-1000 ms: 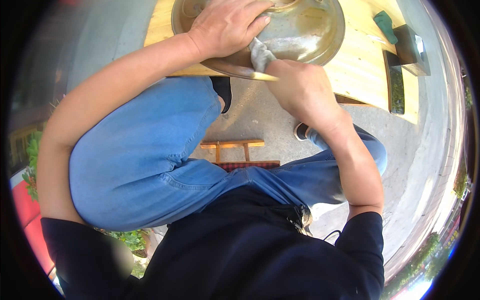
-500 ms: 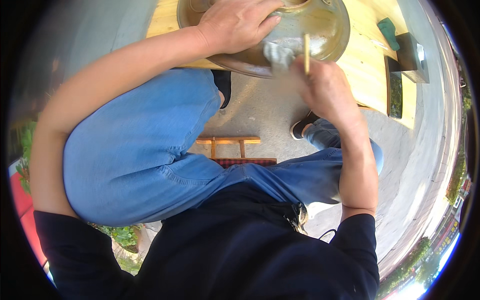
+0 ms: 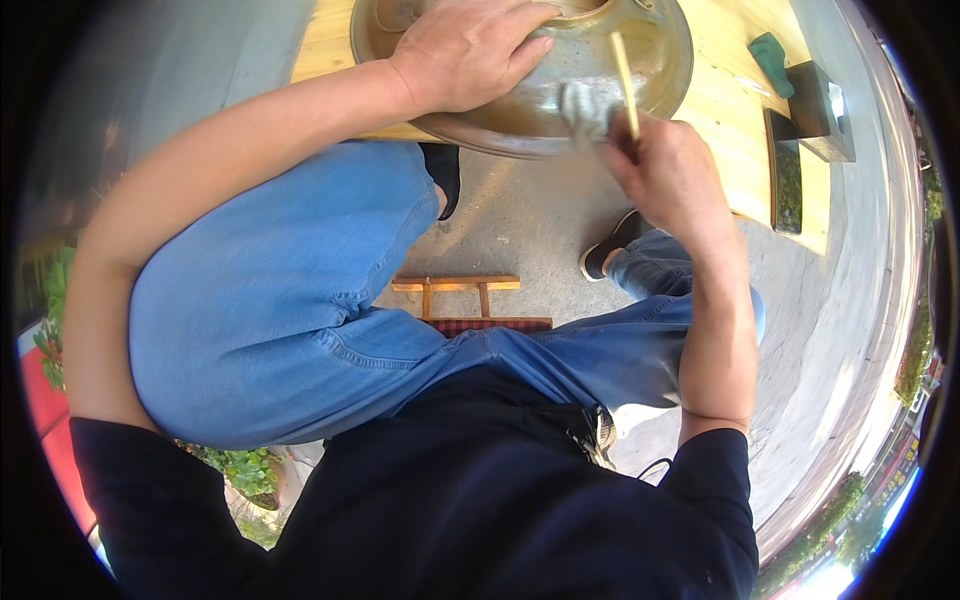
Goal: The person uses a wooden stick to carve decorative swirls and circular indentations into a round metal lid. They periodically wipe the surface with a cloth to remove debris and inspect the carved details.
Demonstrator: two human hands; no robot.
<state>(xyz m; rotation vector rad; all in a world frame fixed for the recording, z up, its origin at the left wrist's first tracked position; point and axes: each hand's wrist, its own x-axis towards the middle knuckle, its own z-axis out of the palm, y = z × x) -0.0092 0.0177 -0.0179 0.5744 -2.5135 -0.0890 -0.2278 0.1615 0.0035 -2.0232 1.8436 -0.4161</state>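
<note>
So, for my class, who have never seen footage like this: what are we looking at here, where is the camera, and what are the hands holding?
There is no machine here. A person wears a wide fisheye camera on the head, looking down, so you see their own arms, blue-jeaned knees and dark shirt, and straight edges bend near the rim. The left hand rests flat on a large, round, brownish glazed vessel that sits on a yellow wooden table. The right hand grips a thin wooden stick together with a small pale cloth, pressed against the vessel's side. Further right on the table lie a green object and two dark blocks. Below is a concrete floor with a low wooden stool.
</note>
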